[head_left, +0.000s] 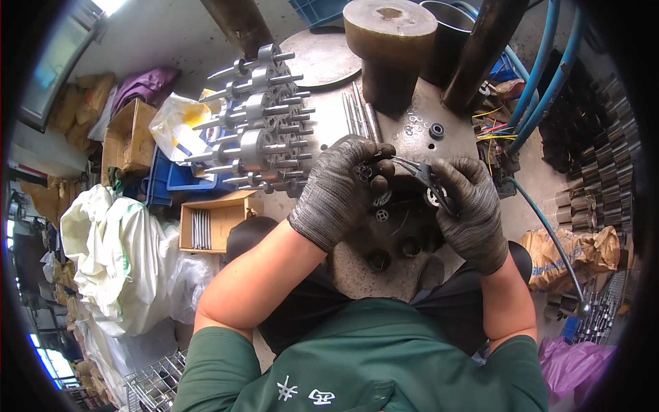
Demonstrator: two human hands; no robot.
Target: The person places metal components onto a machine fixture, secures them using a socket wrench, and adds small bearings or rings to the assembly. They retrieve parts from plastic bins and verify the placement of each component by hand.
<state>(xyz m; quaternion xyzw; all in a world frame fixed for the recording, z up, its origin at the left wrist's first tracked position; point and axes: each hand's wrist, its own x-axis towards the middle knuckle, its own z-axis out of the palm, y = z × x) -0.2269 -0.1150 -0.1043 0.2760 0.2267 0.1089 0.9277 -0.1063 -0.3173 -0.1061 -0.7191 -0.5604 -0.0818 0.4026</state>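
Note:
My right hand (473, 209), in a dark grey work glove, is closed around a pair of black-handled pliers (427, 176). Their thin tips point left and reach to the fingertips of my left hand (343, 180). That hand, gloved too, has its thumb and fingers pinched together; a small dark part seems to be between them, but I cannot make out its kind. Beyond both hands, several small metal rings (414, 125) lie scattered on the metal worktop (449, 147), beside a round bearing (437, 130). Several slim metal rods (355, 113) lie just past my left hand.
Several shafts with round metal bodies (255, 149) are stacked at the worktop's left. A thick round-topped post (390, 41) stands at the back. Left of my knee sits a cardboard box (218, 223) holding rods. Blue hoses (547, 75) hang at the right, above a paper bag (573, 257).

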